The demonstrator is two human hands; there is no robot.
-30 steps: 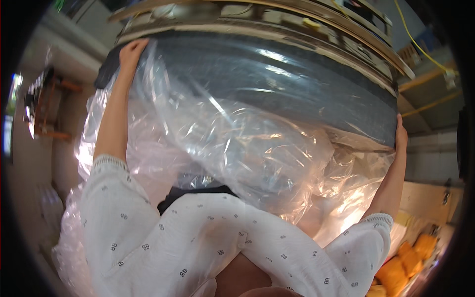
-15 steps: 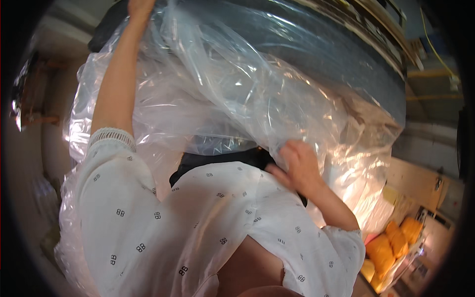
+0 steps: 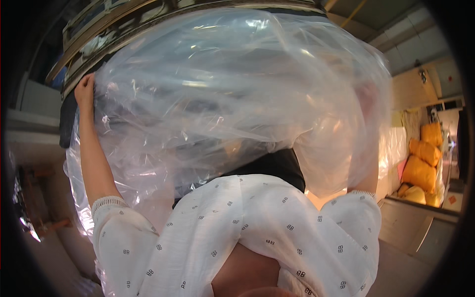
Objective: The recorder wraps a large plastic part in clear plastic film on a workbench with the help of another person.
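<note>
A large clear plastic sheet [image 3: 213, 99] spreads in front of me, wrinkled and shiny, with something dark and broad showing through it. At the far left, my left hand [image 3: 85, 90] is closed on the sheet's edge, arm stretched out. My right hand [image 3: 366, 96] is raised on the right behind a layer of the plastic, which blurs its fingers. Folds of the sheet hang down close to my body, over my right forearm and past my left arm.
Beyond the sheet at the far left runs a wooden slatted frame [image 3: 94, 47]. Several orange bundles [image 3: 420, 171] are piled at the right, near a light wooden panel [image 3: 413, 89]. A dark edge [image 3: 68, 119] juts out below my left hand.
My right hand has moved from near my waist out to the far right, lifting and spreading the plastic. My left hand still grips the far edge. My view has turned toward the right.
</note>
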